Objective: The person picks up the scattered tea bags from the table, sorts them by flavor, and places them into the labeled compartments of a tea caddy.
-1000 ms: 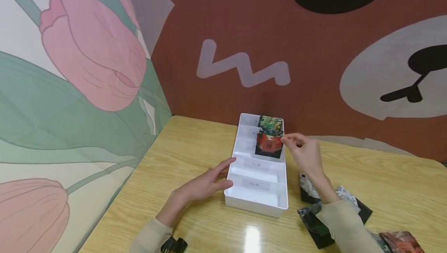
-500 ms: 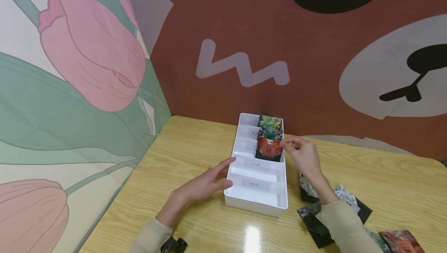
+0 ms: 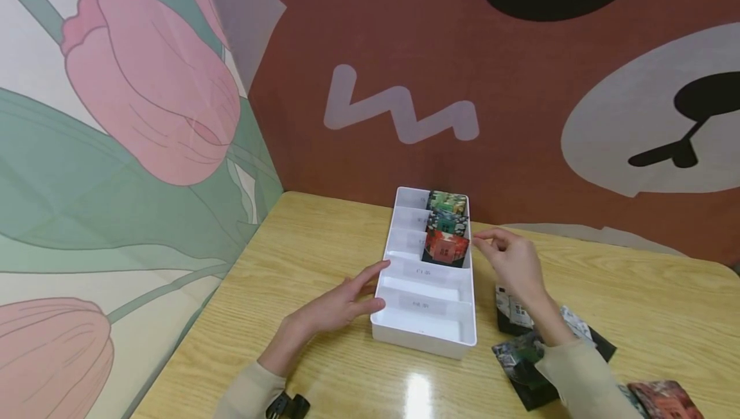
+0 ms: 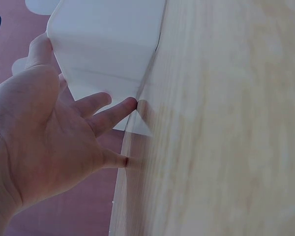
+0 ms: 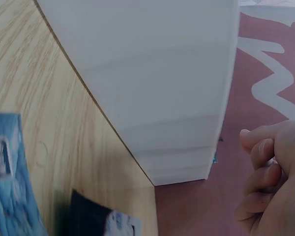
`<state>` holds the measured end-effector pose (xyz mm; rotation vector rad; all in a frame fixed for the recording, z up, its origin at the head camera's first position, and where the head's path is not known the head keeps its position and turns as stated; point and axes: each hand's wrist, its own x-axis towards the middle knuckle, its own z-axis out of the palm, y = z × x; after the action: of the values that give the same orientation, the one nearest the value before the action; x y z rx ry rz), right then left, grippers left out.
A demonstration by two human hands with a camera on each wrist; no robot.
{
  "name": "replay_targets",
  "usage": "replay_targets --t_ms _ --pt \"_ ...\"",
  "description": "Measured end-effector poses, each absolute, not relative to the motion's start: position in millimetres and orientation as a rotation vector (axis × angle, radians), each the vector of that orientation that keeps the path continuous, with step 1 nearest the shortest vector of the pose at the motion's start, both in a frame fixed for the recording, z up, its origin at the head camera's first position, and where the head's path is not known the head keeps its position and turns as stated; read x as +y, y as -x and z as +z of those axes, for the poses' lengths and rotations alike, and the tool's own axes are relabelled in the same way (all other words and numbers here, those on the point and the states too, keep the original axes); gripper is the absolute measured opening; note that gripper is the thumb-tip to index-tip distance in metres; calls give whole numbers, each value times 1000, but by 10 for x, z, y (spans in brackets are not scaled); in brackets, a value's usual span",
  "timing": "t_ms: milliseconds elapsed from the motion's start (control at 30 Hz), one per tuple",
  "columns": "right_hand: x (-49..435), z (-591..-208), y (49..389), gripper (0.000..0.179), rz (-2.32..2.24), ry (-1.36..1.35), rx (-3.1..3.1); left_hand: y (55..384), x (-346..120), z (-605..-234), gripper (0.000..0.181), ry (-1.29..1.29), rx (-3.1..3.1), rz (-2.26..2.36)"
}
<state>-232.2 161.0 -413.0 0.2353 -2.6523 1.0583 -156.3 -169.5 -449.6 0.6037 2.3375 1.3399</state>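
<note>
Wood-grain table (image 3: 329,232) under your work. On it, the white box (image 3: 424,346), compartments running away from you. Your left hand (image 3: 340,302) touches the box's left side, fingers spread, gripping nothing. Your right hand (image 3: 513,263) is just off the right rim, fingers curled in, nothing held (right wrist view shows a gap to the box). Red packet (image 3: 445,249) sits in the third compartment from the far end, two green packets (image 3: 447,203) behind it; loose packets (image 3: 513,311) lie right of the box.
</note>
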Motion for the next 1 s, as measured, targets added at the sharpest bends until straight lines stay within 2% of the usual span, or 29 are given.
replay_targets --t_ms 600,1000 --pt "2038 -4001 2039 25 943 -298 -2675 1574 -1694 -4522 66 -589 2276 1401" --pt "2520 -3968 1813 33 855 -215 -2732 1571 -1692 -4525 66 -595 2290 1389"
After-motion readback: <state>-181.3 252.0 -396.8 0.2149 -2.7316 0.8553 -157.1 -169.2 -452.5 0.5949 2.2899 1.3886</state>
